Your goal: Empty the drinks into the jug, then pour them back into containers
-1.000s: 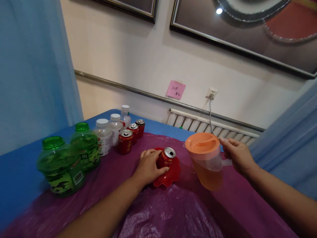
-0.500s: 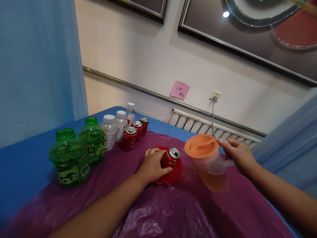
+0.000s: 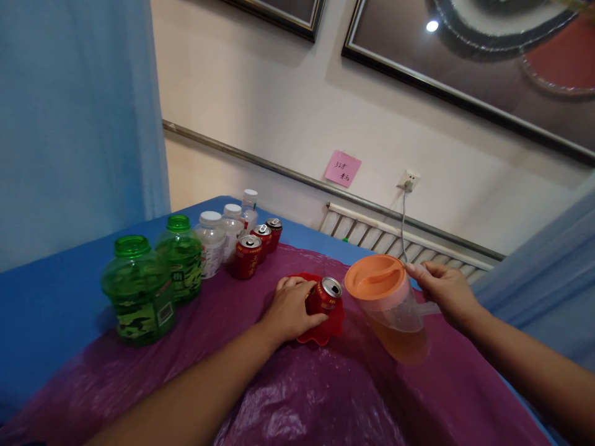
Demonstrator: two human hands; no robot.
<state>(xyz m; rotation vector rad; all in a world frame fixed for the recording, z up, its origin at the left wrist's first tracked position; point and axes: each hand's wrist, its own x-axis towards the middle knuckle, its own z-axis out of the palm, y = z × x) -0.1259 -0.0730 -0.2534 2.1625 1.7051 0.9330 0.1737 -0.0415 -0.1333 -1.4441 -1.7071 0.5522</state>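
My left hand (image 3: 292, 308) is wrapped round a red drink can (image 3: 324, 296), which leans to the right over a red scalloped dish (image 3: 320, 332). The can's opening faces the jug. By its handle, my right hand (image 3: 446, 290) grips a clear plastic jug (image 3: 406, 310) with an orange lid (image 3: 375, 277). Brown liquid (image 3: 402, 344) fills its lower part. The jug tilts left, its spout side close to the can's top but apart from it. I see no liquid flowing between them.
Left of the dish stand several red cans (image 3: 248, 256), white-capped bottles (image 3: 211, 244) and green bottles (image 3: 138, 290). Purple plastic sheeting (image 3: 297, 396) covers much of the blue table (image 3: 41, 310). Behind are a radiator (image 3: 372, 232) and a power cord (image 3: 403, 226).
The view has shifted slightly, moving most things a little to the right. The jug seems tipped a touch further toward the can. Both hands keep their hold.
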